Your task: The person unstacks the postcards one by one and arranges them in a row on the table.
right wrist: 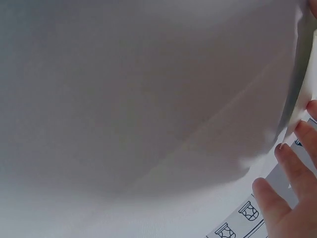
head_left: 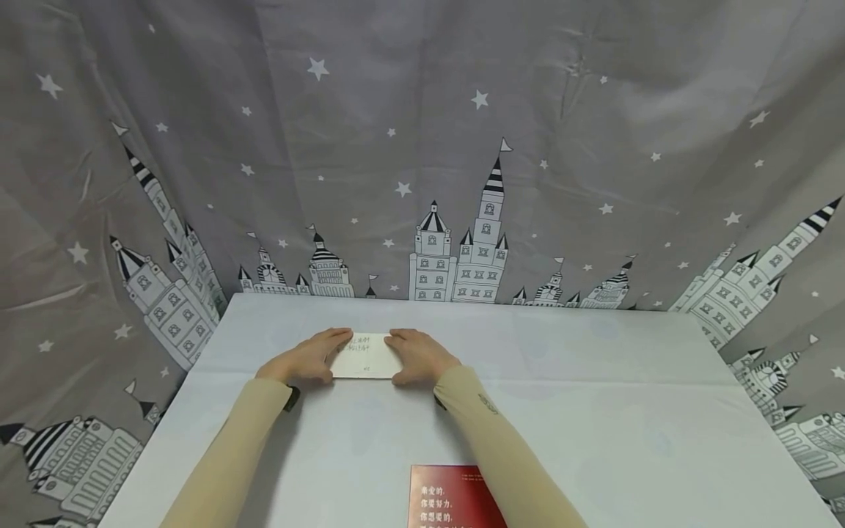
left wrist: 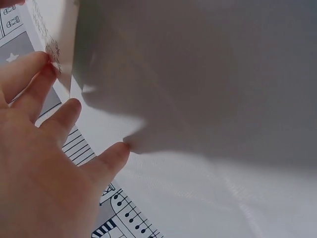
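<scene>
A: Where's the card?
B: In the head view the pale card sits squarely between the two hands, long side running left to right, with faint handwriting toward its upper left and a small mark near the lower edge.
A: And the grip?
B: Pinching it at both ends. The left hand has the left end, fingers at the far corner and thumb at the near one. The right hand does the same on the right, so the middle of the card shows bare between them.
A: Are all the fingers on it?
B: No. In the left wrist view some fingertips meet the card and the others fan out beside it.
A: Is it touching the bench?
B: I can't tell; a broad shadow falls on the white cover on the near side of it.
A: What else is there?
B: Nearer the person, a red sheet with white lettering, partly hidden by the beige right sleeve. Beyond the bench hangs a grey curtain printed with stars and castles.
</scene>
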Available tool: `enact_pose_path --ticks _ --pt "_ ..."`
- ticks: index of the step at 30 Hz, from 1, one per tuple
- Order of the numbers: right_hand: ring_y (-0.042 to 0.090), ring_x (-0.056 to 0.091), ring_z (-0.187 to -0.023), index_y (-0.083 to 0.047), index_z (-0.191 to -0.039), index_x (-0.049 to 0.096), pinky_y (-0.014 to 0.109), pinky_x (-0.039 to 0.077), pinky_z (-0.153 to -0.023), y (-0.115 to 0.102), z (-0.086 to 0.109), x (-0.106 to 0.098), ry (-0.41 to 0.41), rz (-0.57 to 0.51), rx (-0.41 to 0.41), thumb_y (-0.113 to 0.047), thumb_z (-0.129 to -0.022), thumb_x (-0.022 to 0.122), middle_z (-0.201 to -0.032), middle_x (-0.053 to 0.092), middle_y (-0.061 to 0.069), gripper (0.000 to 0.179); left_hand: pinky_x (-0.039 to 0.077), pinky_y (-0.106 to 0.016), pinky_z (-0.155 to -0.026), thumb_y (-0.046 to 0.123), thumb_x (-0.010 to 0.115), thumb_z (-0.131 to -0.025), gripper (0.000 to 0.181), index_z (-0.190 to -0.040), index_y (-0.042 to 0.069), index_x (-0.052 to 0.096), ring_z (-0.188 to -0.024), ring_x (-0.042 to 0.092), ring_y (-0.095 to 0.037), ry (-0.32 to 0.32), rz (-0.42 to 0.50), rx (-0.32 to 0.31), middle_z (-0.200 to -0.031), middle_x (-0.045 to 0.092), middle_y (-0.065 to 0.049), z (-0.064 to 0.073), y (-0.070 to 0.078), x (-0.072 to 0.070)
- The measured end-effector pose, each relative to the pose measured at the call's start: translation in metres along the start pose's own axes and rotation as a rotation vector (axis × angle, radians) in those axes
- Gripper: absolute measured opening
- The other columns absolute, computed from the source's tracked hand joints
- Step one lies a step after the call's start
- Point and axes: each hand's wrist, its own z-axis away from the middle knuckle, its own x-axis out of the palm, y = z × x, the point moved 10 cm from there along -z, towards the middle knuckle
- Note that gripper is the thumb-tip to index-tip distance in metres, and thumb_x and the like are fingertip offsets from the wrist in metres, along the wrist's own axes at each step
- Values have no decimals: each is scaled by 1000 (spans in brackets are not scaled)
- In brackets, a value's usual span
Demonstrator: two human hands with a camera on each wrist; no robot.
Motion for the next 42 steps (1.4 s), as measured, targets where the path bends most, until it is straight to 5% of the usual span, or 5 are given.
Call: enact_pose_path --ticks 10,23,35,42 --pt "20 35 -136 -11 -143 45 28 26 -111 7 0 0 7 -31 22 -34 -77 73 -149 38 5 75 20 -71 -102 -7 72 -60 94 -146 -4 32 -137 20 -47 -21 40 -84 -150 27 -25 -7 -11 2" --pt "20 33 -137 -12 -145 43 29 26 -111 12 4 0 -4 -80 46 -34 -78 72 -151 35 4 76 16 -76 -98 -3 74 -62 94 -146 -3 32 -136 18 -50 -19 48 -96 -150 26 -25 -3 -9 0" --pt "23 34 -137 -10 -145 42 30 26 -111 11 13 -1 25 -91 3 -35 -80 71 -150 35 8 75 13 -65 -107 6 75 -66 89 -143 -9 33 -135 15 -54 37 48 31 -150 25 -27 3 0 -2" --pt "25 33 -137 -8 -146 40 33 24 -112 10 23 -4 45 -91 -29 -38 -84 69 -150 35 11 74 11 -71 -103 22 75 -73 85 -143 -6 36 -136 16 -51 67 16 37 -150 27 -24 8 12 -1"
